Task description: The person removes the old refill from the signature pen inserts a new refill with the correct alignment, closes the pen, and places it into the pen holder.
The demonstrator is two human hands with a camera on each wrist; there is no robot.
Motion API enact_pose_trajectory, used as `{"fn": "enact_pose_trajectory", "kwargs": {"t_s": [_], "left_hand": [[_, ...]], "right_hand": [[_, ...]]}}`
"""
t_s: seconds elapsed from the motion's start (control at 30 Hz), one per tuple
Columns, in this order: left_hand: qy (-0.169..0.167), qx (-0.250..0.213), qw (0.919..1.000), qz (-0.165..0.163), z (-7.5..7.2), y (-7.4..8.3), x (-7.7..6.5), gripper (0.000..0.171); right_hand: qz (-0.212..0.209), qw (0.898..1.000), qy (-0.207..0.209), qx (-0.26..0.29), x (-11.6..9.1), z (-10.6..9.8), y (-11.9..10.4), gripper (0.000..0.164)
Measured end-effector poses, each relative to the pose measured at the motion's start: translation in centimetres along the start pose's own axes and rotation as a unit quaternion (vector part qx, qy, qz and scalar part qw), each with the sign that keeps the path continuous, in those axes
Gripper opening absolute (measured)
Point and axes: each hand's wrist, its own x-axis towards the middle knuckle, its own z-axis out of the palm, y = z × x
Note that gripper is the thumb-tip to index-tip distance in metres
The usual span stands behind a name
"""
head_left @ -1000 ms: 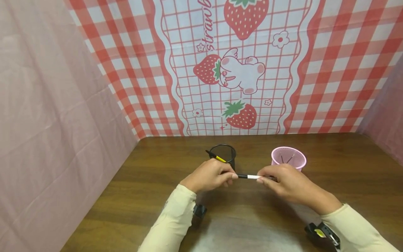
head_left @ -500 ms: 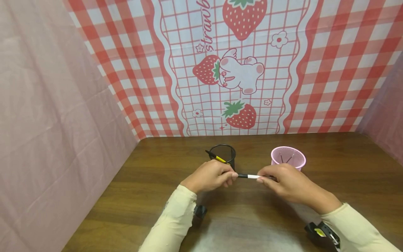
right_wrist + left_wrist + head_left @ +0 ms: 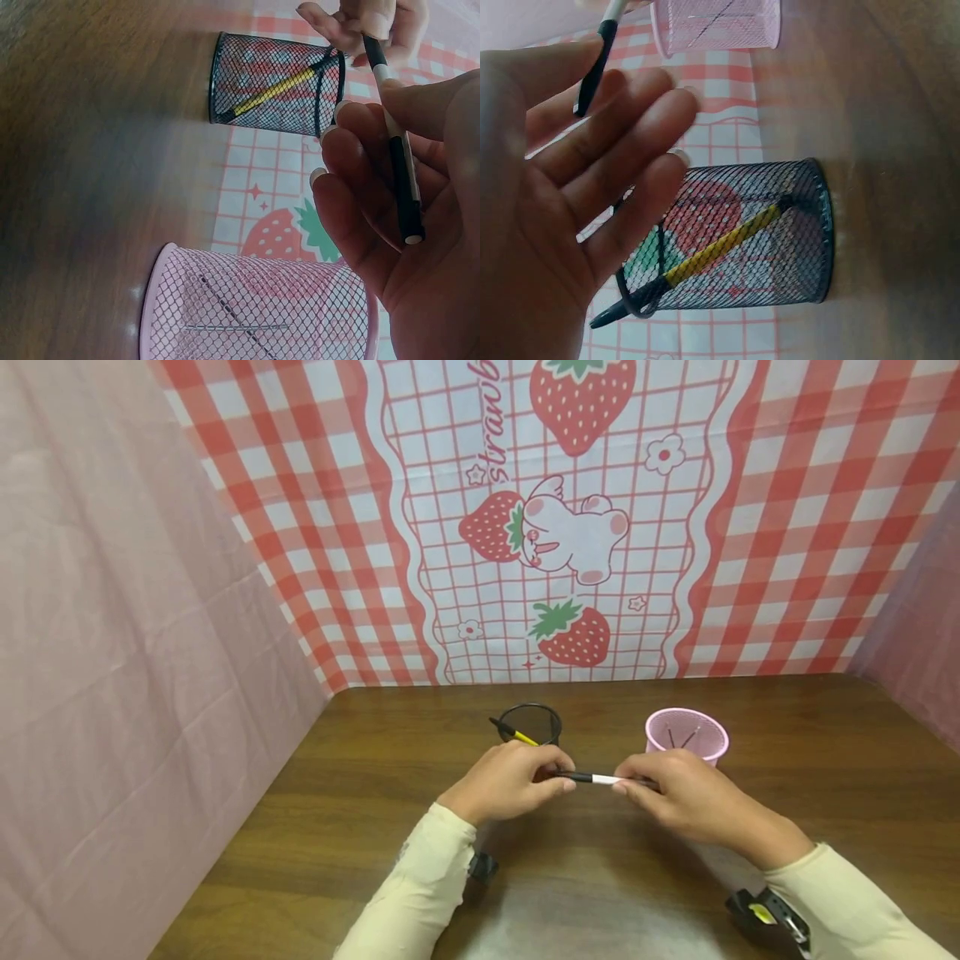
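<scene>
A black-and-white pen (image 3: 602, 779) spans the gap between both hands, nearly level above the table. My left hand (image 3: 510, 781) pinches its black end between thumb and forefinger; in the left wrist view that black tip (image 3: 592, 79) pokes past the thumb, and the other fingers are spread loosely. My right hand (image 3: 686, 793) grips the white barrel with thumb and forefinger, while the pen's black rear part (image 3: 405, 180) runs back over the palm. Behind the left hand stands a black mesh cup (image 3: 810, 247) with a yellow-and-black pen (image 3: 720, 247) leaning in it.
A pink mesh cup (image 3: 718, 752) stands behind my right hand, with two thin dark sticks (image 3: 225, 304) inside. The brown wooden table (image 3: 315, 835) meets a red-and-white strawberry cloth (image 3: 585, 527) at the back. A pink cloth (image 3: 150, 652) hangs on the left.
My left hand has shifted slightly right along the pen, its thumb and forefinger looser so the pen's end shows between them. The right hand and both cups have stayed put.
</scene>
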Motion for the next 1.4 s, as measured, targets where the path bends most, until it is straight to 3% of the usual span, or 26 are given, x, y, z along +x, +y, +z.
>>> {"fn": "enact_pose_trajectory", "kwargs": {"t_s": [0.47,0.93,1.23,1.4], "left_hand": [[0.067,-0.024,0.9972,0.023,1.2,0.1,0.0,0.021],[0.085,-0.023,0.9957,0.031,1.1,0.1,0.1,0.016],[0.125,-0.010,0.9896,0.071,1.2,-0.2,0.2,0.014],[0.123,-0.012,0.9898,0.072,1.3,-0.3,0.1,0.012]], "right_hand": [[0.013,1.000,0.000,0.018,0.1,0.0,-0.2,0.014],[0.014,1.000,-0.007,0.002,0.0,0.1,-0.2,0.012],[0.003,1.000,-0.005,0.008,0.2,-0.2,-0.1,0.012],[0.004,1.000,-0.008,0.007,0.0,-0.1,-0.1,0.011]]}}
